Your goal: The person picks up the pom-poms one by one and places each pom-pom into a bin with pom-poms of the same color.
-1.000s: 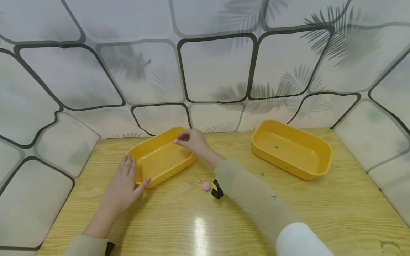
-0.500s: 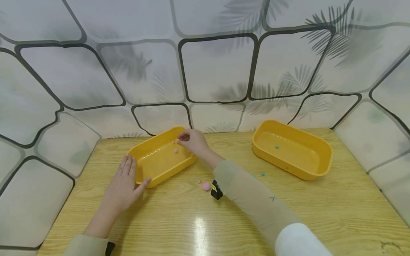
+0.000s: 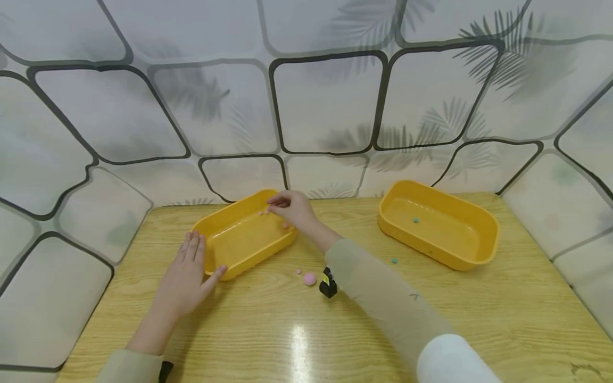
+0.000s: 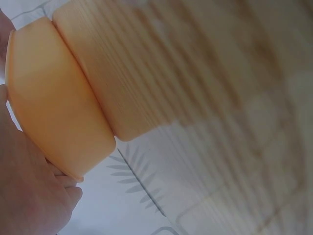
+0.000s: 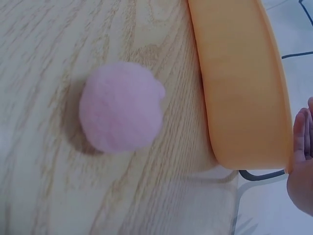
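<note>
My left hand (image 3: 184, 282) lies flat against the left end of a yellow plastic tray (image 3: 246, 263), with straight fingers and the thumb along its near corner; it touches the tray's rim in the left wrist view too. Over the tray's far right end hovers my right hand (image 3: 294, 210), its thumb and fingers close together and nothing visible between them. Beneath its fingertips, tiny pink balls (image 3: 261, 213) lie on the tray floor, and another pink ball (image 3: 286, 225) is nearer the right wall. A larger pink clay-like ball (image 5: 120, 107) and a tiny pink ball (image 3: 299, 272) sit on the table.
A second yellow tray (image 3: 445, 258) stands at the back right, with a small teal ball (image 3: 415, 220) inside. Another teal ball (image 3: 395, 260) lies on the wooden table (image 3: 258, 335) near my right sleeve. A patterned wall (image 3: 325, 101) closes off the back.
The small pink ball that my right fingertips pinched has been let go into the tray and has shifted on its floor. My right hand has drawn slightly right. The left hand stays put.
</note>
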### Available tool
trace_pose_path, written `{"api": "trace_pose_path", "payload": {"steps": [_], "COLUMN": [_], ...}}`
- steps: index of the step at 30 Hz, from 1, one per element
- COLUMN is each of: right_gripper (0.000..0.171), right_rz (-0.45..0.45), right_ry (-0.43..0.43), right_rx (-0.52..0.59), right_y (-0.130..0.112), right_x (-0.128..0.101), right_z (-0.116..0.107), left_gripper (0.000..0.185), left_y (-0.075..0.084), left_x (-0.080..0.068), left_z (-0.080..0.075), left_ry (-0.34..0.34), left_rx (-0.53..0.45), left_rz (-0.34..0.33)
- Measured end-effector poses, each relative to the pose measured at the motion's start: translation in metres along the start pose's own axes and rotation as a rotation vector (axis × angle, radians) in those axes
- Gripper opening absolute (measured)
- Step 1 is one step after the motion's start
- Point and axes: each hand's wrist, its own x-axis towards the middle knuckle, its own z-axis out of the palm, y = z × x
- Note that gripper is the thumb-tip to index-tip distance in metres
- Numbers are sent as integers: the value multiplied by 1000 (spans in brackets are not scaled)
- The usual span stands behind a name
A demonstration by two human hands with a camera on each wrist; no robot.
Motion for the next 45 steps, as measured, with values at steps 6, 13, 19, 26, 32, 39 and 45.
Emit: {"api": "trace_pose_path", "payload": {"steps": [6,13,19,26,32,39,45], "right_gripper": [23,23,24,19,20,16,18], "right_rz": [3,6,-13,-67,-87,-92,-93], "right_ry": [-33,-112,-186,-237,-254,-264,-299], "right_rx": [53,85,93,56,46,2,-31], "right_y": [-2,0,4,9,15,23,31], "right_x": [-5,-13,-22,-38,-51,-62,-72], "right_z": [-9,-21,-30,-41,-48,-52,-55], "left_gripper": [96,97,97,97,96,96,96], "left_y": [0,-1,-1,-1,0,1,2], "left_x": [0,1,2,1,0,-1,0], "left_z": [0,1,1,2,1,1,0], "left_ry": [1,-12,-5,-4,10,-1,-9], "left_rx": [-5,-9,-1,3,1,5,18], "left_rz": [-1,-6,-1,1,6,-3,-9]}}
